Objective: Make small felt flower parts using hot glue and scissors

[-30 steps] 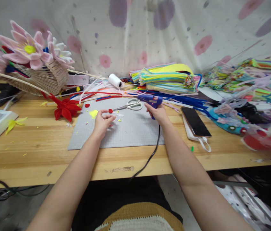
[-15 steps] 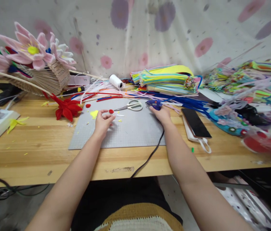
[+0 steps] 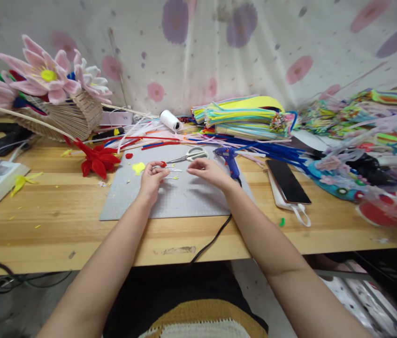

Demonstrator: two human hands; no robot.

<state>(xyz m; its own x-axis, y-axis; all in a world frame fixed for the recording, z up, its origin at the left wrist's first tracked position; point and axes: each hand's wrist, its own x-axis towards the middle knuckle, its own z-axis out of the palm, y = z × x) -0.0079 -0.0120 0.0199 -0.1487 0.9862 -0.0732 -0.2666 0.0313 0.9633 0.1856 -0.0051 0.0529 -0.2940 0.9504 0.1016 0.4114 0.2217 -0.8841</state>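
My left hand [image 3: 153, 180] is over the grey cutting mat [image 3: 170, 204], thumb and fingers pinched on a thin pale stem with a small split yellow tip [image 3: 176, 178]. Close to those fingertips are a small red piece [image 3: 163, 164] and a slim white strip [image 3: 175, 170]. My right hand [image 3: 209, 172] hovers over the mat to the right of the stem, fingers curved and slightly apart, with nothing visible in them. The blue glue gun [image 3: 231, 162] lies at the mat's right side. Scissors [image 3: 193, 154] rest behind the hands, partly covered by the right one.
A red fuzzy flower [image 3: 99, 158] and yellow scraps [image 3: 138, 168] lie to the left. Pipe cleaner bundles [image 3: 244, 115] and a white thread spool [image 3: 170, 120] line the back. A phone [image 3: 287, 180] lies at right; the black cord [image 3: 212, 240] crosses the front edge.
My right hand has let go of the glue gun and moved left toward my left hand. The gun stays on the mat, its handle now in sight. My left hand has barely moved.
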